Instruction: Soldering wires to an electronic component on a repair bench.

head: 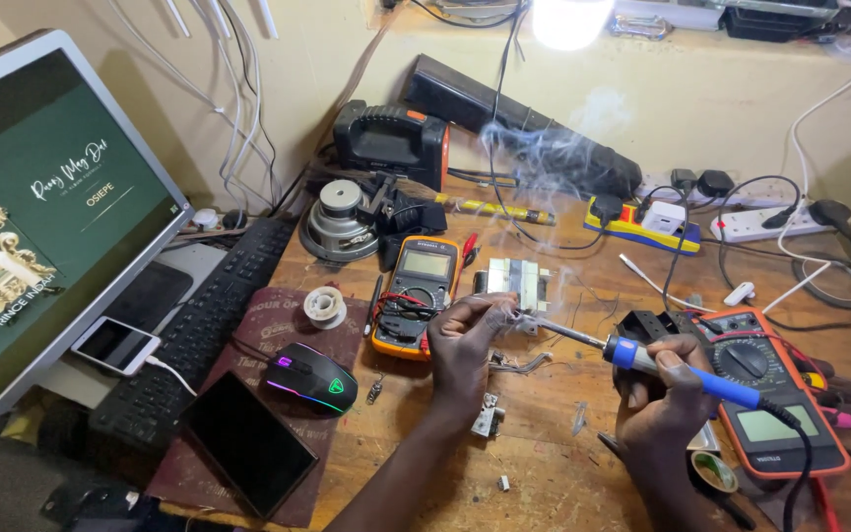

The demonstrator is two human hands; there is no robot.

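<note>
Your right hand [664, 379] grips a blue-handled soldering iron [687, 375], fingers wrapped around the handle with the thumb pressed on top, its metal tip reaching left to the small part [517, 317] that your left hand [465, 340] pinches between thumb and fingertips. Smoke rises from that joint, near the middle of the wooden worktop [544, 463]. Just behind your left hand sits a pale transformer block [519, 279], and beside it, toward the left, a yellow multimeter [416, 296] lies flat. An orange multimeter [765, 394] lies under your right wrist, toward the worktop's right edge. A black mouse [312, 377] with coloured lights rests on a mat near the front left, just beside a dark tablet [248, 443]. A solder spool [325, 306] sits behind the mouse.
</note>
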